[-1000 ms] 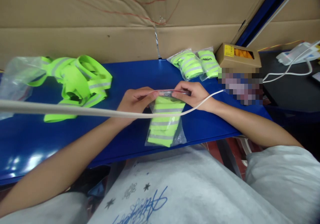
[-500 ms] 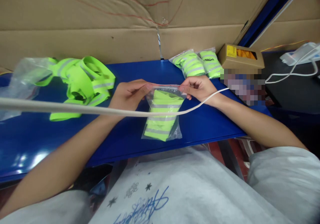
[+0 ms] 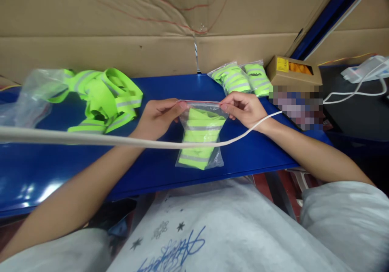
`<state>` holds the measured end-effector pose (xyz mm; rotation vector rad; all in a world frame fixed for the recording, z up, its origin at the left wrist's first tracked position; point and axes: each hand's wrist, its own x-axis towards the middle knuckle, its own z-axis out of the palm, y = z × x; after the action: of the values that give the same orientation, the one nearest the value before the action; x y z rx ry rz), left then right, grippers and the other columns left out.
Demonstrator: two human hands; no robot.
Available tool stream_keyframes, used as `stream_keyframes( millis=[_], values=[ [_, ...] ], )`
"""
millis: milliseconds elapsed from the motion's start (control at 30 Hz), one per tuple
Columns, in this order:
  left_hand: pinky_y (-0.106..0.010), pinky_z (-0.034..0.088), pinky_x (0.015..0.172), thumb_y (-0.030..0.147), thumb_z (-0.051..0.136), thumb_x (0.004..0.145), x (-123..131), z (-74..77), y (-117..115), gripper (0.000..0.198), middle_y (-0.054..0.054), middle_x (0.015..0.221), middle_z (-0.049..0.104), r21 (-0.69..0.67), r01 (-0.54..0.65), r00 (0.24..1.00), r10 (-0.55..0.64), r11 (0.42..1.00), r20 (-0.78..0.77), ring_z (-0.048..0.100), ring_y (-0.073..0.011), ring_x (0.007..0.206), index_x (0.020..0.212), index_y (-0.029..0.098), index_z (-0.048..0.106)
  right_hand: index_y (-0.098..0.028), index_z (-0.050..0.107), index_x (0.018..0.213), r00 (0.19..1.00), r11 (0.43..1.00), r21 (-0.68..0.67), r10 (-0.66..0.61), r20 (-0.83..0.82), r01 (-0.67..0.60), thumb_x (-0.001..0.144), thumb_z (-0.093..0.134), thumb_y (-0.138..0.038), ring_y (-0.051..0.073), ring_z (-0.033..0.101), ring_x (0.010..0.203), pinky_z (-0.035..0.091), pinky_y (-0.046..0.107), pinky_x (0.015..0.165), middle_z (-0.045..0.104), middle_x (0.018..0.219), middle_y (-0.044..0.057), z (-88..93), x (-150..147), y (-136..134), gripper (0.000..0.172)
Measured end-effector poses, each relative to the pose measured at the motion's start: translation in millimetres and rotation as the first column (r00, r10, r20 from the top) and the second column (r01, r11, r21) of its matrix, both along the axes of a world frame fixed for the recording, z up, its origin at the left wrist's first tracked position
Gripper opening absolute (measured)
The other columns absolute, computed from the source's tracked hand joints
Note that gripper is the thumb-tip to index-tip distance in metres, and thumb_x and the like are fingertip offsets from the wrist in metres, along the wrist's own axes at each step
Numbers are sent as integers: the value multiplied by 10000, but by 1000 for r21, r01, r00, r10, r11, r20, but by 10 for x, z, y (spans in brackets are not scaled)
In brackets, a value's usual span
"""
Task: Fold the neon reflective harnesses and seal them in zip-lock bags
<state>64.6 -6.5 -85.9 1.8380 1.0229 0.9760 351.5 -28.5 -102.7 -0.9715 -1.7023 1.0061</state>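
A clear zip-lock bag (image 3: 217,158) hangs between my hands, its red-lined top edge stretched level. Inside it is a folded neon-yellow reflective strap (image 3: 202,136) with grey bands. My left hand (image 3: 161,116) pinches the left top corner between thumb and fingers. At the right top corner, my right hand (image 3: 243,106) pinches the same edge. A white cable (image 3: 152,143) crosses in front of the bag and my left forearm, hiding a strip of both. Loose neon reflective straps (image 3: 103,97) lie in a heap left of my left hand.
Two filled bags of neon straps (image 3: 235,78) lie at the back, beside a cardboard box (image 3: 293,77) with orange contents. Clear empty bags (image 3: 36,97) sit at the far left. A white power strip (image 3: 363,70) is at right. Cardboard (image 3: 121,53) walls the blue table's (image 3: 170,85) back.
The view has shifted slightly, and the cable sits a little lower across it. Both hands keep their pinch on the bag's top edge.
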Motion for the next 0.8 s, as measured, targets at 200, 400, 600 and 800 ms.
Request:
stream_keyframes(
  millis=[200,400,600,800],
  values=[
    [-258,532,671,627,851,835,42,-49,-15,525,-84,1042,786,-142,139,988,-127,980,91,659,-172,821,1165,219,832,-157,760,977,999,999,1,-35,4,35,913,804,-603,90,530,558,429,228,521,657,707,-1,0,4,-31,453],
    [-273,536,734,553,839,886,98,-88,-144,373,-86,1021,795,-27,209,974,-205,978,100,696,-177,861,991,196,860,-168,735,1225,963,931,-247,261,-66,-270,869,882,-515,181,734,1020,600,293,861,779,1186,87,-8,-45,-59,519],
    [-262,537,623,692,741,938,-11,-39,61,572,-72,1002,795,23,161,986,-162,987,47,683,-147,732,1187,182,813,-285,605,1554,915,821,-407,376,-146,-402,836,909,-490,282,646,1350,556,448,1142,664,1506,65,-27,-108,-114,806],
    [-238,571,750,731,665,989,-819,447,490,626,12,953,749,348,-331,933,360,877,-20,634,-93,798,1238,158,705,-255,719,1429,979,877,-436,158,-131,-200,765,949,-500,251,716,1046,670,360,774,724,1356,75,-61,-121,-100,744]
  ],
)
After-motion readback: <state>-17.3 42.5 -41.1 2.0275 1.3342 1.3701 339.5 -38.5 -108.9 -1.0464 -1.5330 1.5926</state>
